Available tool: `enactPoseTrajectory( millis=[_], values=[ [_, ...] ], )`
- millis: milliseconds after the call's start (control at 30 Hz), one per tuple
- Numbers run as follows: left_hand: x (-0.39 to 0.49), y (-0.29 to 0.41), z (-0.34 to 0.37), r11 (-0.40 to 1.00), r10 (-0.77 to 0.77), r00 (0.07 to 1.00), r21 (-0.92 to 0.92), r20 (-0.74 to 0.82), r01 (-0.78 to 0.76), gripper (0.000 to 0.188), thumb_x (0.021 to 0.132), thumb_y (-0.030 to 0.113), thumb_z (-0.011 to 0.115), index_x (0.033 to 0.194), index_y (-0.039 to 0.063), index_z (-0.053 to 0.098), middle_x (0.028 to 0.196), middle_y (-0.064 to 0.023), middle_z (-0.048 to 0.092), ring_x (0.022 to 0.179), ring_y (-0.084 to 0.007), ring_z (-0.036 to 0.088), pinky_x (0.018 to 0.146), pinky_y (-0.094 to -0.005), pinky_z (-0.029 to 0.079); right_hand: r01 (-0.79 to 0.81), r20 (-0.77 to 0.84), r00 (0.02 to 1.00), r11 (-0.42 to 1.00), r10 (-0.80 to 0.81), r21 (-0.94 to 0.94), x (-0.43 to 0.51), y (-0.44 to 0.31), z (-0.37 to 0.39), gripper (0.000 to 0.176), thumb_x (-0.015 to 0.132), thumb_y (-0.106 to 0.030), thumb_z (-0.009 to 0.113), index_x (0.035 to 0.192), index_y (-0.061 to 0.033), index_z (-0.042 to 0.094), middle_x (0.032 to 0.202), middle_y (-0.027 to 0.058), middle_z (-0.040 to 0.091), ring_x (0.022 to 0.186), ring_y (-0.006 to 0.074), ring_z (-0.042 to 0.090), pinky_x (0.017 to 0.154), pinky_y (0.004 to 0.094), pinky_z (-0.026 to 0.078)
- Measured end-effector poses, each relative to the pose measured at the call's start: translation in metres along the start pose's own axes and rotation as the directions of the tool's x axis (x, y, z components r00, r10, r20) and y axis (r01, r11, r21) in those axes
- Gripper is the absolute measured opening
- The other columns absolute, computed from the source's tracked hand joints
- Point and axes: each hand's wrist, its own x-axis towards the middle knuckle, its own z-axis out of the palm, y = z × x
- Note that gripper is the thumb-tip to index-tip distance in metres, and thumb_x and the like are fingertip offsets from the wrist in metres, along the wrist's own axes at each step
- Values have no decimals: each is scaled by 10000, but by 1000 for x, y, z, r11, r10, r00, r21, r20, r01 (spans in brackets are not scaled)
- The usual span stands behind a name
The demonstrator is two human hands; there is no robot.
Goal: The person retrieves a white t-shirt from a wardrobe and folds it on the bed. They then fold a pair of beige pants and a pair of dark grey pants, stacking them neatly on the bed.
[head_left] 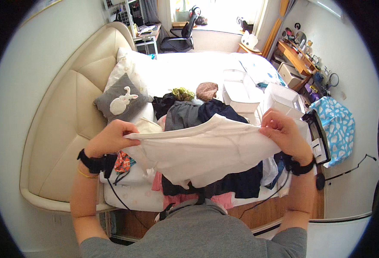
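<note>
A white fabric garment [202, 151] hangs stretched between my two hands, above a bed. My left hand [113, 137] pinches one end of its upper edge, and my right hand [281, 132] pinches the other end. Whether it is a top or another kind of clothing, I cannot tell. Behind it on the bed lie a grey garment [181, 114] and a dark navy garment [220, 109]. Dark cloth [244, 182] and pink cloth [179, 200] show below its lower edge. Each wrist wears a black band with a cable.
White bins [241, 87] and a clear bin [281, 98] stand on the bed at the right. A grey rabbit cushion [121, 98] leans by the cream headboard [60, 138]. Farther off are a desk chair [181, 38] and a wooden shelf [297, 58]. A blue patterned bag [334, 129] is at right.
</note>
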Motion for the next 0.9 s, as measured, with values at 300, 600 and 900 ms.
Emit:
enactPoseTrajectory(
  millis=[300, 600, 900],
  values=[
    [-35, 42, -92, 954, 99, 969, 297, -225, -29, 140, 725, 42, 683, 689, -16, 561, 646, -13, 461, 600, -90, 425, 531, -266, 358, -66, 342, 930, 974, 139, -215, 20, -75, -78, 240, 813, -257, 672, 828, -23, 620, 581, -28, 446, 510, 54, 388, 461, 200, 308],
    [38, 35, -64, 938, -17, 761, -274, -649, -212, 155, 906, 171, 517, 960, 34, 566, 673, -10, 581, 634, -89, 575, 543, -238, 468, 295, 155, 928, 922, -339, 251, 7, -95, -25, 223, 814, -190, 658, 974, -44, 604, 807, 60, 622, 703, 131, 613, 640, 250, 502],
    [78, 48, 57, 316, 197, 977, -938, -83, -144, 84, 923, 133, 431, 943, 91, 501, 827, 17, 524, 760, -79, 535, 705, -234, 457, 281, -27, 959, 938, -281, 202, 80, -39, 54, 509, 748, -152, 697, 1205, -67, 491, 1201, 87, 535, 1141, 203, 482, 973, 348, 371]
  ],
)
